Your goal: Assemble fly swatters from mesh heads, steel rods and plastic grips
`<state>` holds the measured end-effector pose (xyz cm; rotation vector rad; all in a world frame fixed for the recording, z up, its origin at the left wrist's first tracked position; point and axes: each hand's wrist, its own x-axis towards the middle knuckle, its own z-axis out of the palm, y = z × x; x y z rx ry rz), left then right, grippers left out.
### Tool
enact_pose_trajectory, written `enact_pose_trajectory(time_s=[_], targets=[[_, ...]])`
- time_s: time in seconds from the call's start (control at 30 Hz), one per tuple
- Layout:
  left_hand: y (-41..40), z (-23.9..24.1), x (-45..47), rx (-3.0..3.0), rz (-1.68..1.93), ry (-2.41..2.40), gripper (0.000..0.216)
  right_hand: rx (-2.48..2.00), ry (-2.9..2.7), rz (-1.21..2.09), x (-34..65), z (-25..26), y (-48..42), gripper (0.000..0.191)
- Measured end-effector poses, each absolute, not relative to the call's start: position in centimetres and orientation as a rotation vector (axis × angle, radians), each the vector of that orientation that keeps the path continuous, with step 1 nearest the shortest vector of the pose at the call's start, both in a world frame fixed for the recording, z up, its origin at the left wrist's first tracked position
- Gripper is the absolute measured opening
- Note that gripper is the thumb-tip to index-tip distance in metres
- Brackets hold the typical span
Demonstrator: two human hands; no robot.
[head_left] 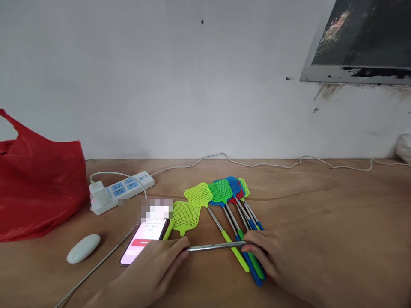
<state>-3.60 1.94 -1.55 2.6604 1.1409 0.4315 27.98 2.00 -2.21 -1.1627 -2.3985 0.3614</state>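
On bare plywood, left hand and right hand pinch a metal rod.

A single view, from the person's head, looks forward and down across the worktop to the wall, which fills the upper half. It sits close: the left hand and right hand enter at the bottom edge.

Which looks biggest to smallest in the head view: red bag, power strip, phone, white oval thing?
1. red bag
2. power strip and phone: too close to rank; the phone is nearer the camera and partly hidden under the left hand
3. white oval thing
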Motion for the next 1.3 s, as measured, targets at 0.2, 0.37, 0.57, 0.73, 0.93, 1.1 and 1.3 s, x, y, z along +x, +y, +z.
enact_pose_trajectory(time_s=[0.2, 0.37, 0.57, 0.73, 0.93, 1.1, 1.3], targets=[[1.4, -0.9, -0.1, 2.680, 0.368, 1.055, 0.023, -1.002, -2.458, 0.254, 26.3, -1.0, 1.2, 0.038], [1.6, -1.3, 1.2, 2.732, 0.267, 1.085, 0.027, -0.932, -2.430, 0.230, 25.5, -1.3, 0.7, 0.035], [1.4, -1.3, 0.2, 2.760, 0.332, 1.047, 0.025, -0.942, -2.363, 0.244, 25.4, -2.0, 0.2, 0.031], [1.3, -1.5, -1.1, 2.728, 0.309, 1.101, 0.026, -0.984, -2.379, 0.201, 26.2, -1.1, 0.2, 0.028], [1.2, -2.1, -0.7, 2.688, 0.265, 1.156, 0.027, -0.984, -2.505, -0.074, 26.2, -2.6, 0.4, 0.021], [1.3, -2.0, 0.3, 2.716, 0.240, 1.121, 0.027, -0.967, -2.650, -0.226, 25.3, -3.4, 0.6, 0.014], [1.4, -1.8, 0.3, 2.781, 0.132, 1.095, 0.026, -0.931, -2.635, 0.011, 25.5, -3.1, 0.7, 0.021]])
